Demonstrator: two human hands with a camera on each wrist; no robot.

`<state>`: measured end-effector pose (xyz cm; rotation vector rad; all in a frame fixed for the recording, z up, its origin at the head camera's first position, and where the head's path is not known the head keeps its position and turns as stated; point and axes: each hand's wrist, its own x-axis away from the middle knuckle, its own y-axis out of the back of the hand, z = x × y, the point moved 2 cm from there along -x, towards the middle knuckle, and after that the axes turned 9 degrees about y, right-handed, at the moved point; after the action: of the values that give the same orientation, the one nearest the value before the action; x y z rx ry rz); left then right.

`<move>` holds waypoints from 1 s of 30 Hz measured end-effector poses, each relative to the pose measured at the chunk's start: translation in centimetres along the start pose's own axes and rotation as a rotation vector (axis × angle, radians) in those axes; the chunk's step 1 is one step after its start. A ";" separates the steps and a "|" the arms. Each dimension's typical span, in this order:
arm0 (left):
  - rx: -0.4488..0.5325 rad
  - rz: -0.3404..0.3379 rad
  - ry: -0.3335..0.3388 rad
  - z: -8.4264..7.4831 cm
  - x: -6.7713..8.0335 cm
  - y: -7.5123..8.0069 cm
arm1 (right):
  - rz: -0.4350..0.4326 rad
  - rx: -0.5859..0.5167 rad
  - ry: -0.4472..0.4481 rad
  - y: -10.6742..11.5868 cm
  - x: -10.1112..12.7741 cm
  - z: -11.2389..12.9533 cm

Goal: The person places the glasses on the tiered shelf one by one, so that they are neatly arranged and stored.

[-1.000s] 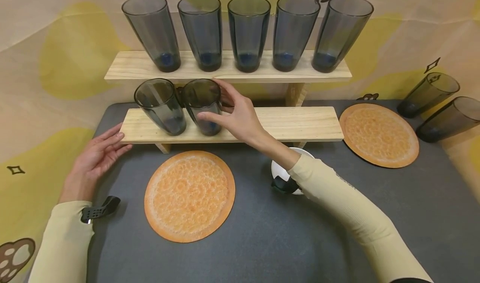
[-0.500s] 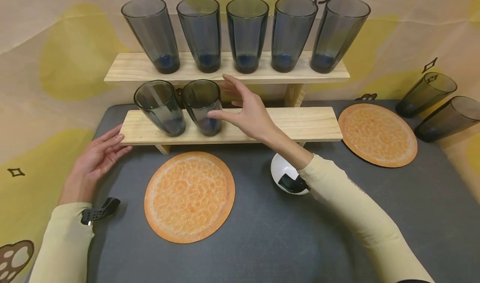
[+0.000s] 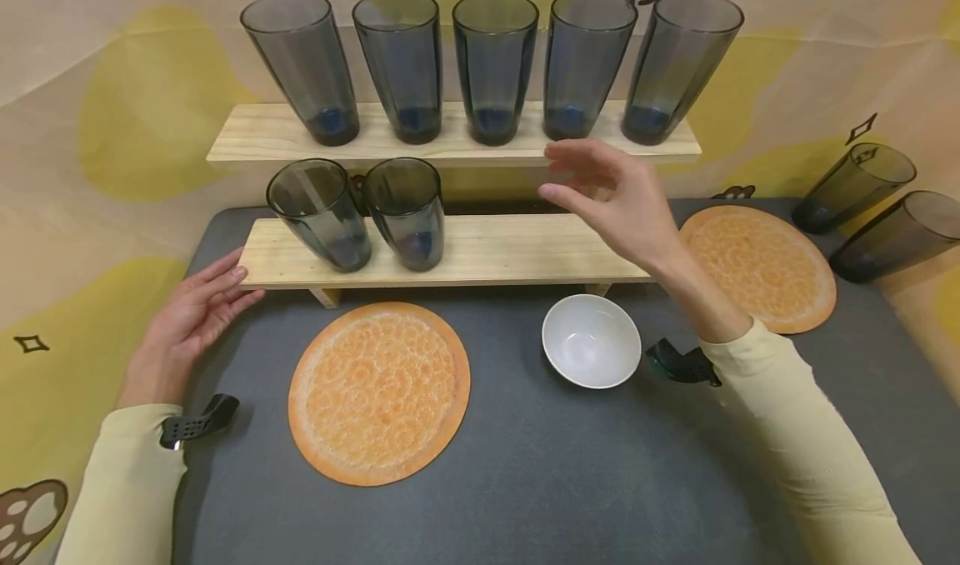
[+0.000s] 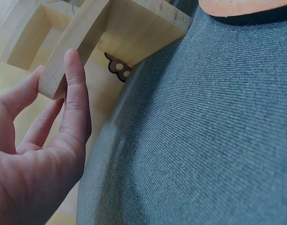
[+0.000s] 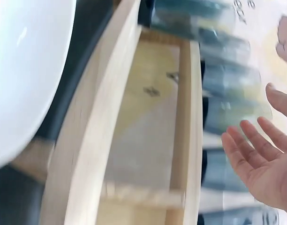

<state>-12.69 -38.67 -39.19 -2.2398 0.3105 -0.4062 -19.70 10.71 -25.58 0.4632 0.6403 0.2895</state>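
Note:
In the head view, my left hand (image 3: 187, 319) holds the left end of the lower wooden shelf (image 3: 517, 248). The left wrist view has its fingertips on both sides of the board's end (image 4: 59, 75). My right hand (image 3: 618, 202) hovers over the right part of that shelf, fingers loosely bent, nothing in it. Two grey drinking glasses, one at the left (image 3: 318, 215) and one beside it (image 3: 405, 215), stand upright on the lower shelf. Several more glasses, such as the middle one (image 3: 495, 69), line the upper shelf (image 3: 247, 132). Motion blurs the right wrist view.
A white bowl (image 3: 591, 342) stands in front of the lower shelf. One round orange placemat (image 3: 378, 394) lies front left, another (image 3: 757, 269) at the right. Beyond that stand two more glasses, one behind (image 3: 855, 190) and one nearer (image 3: 896, 236). Everything stands on a grey table (image 3: 525, 482).
My right hand has let go of the second glass on the lower shelf and moved right, away from it. The bowl has come into full sight. My left hand stays put.

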 end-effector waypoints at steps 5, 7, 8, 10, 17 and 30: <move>-0.004 0.000 -0.002 0.0 0.0 0.0 | -0.103 0.094 -0.041 3.5 1.1 -1.2; -0.011 -0.002 0.000 0.0 0.0 -0.1 | -0.139 0.130 -0.063 4.9 1.7 -2.0; -0.013 -0.003 0.001 0.0 0.0 -0.1 | -0.156 0.144 -0.073 5.6 2.0 -2.4; -0.024 -0.007 0.002 0.1 0.0 -0.1 | -0.186 0.176 -0.093 6.9 2.8 -3.2; -0.002 -0.012 0.002 0.0 0.2 0.0 | -0.226 0.358 -0.195 11.8 6.2 -5.7; 0.013 -0.004 0.006 0.1 0.1 0.0 | -0.457 0.597 -0.523 21.4 14.6 -11.4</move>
<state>-12.57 -38.65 -39.27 -2.2274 0.3060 -0.4153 -18.15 38.61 -30.32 0.9049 0.2897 -0.4646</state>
